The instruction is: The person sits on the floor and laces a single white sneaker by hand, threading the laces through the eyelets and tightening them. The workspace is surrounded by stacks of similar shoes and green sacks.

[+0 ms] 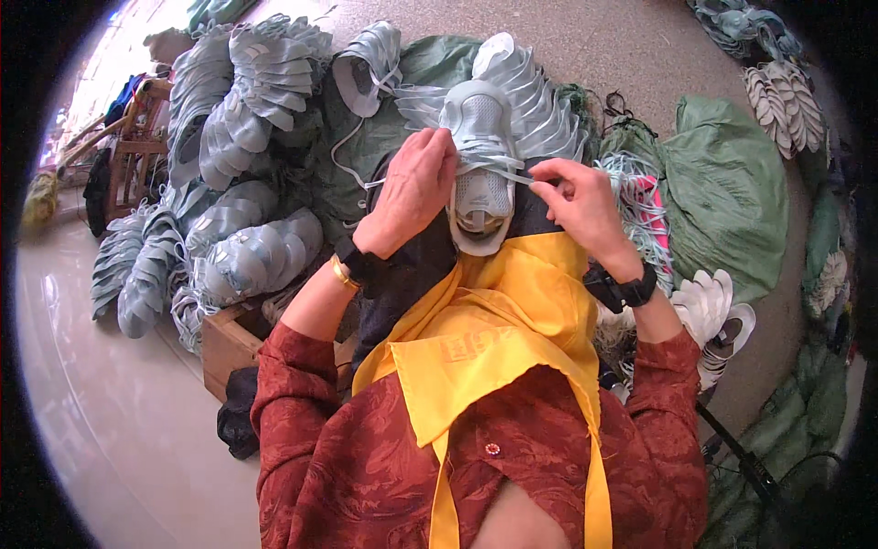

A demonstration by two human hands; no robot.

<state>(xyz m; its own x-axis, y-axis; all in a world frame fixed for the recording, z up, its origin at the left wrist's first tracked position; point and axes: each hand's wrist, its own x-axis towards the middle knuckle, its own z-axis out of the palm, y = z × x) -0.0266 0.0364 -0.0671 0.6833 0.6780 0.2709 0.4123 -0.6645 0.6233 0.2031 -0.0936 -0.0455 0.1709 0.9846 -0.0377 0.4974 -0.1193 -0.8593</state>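
A pale grey shoe upper [482,146] stands toe-up on my lap, against a stack of like uppers behind it. My left hand [416,188] grips its left side near the lace area. My right hand [576,201] pinches a pale lace [508,170] that runs across the front of the upper. Both wrists carry black bands. A yellow apron [494,329] covers my lap below the shoe.
Stacks of grey shoe uppers [229,137] fill the left and back. A wooden box [233,343] sits at my left. Green sacks [727,192] lie on the right, with a bundle of laces [640,206] and white soles [718,316] beside them. A wooden chair [137,146] stands far left.
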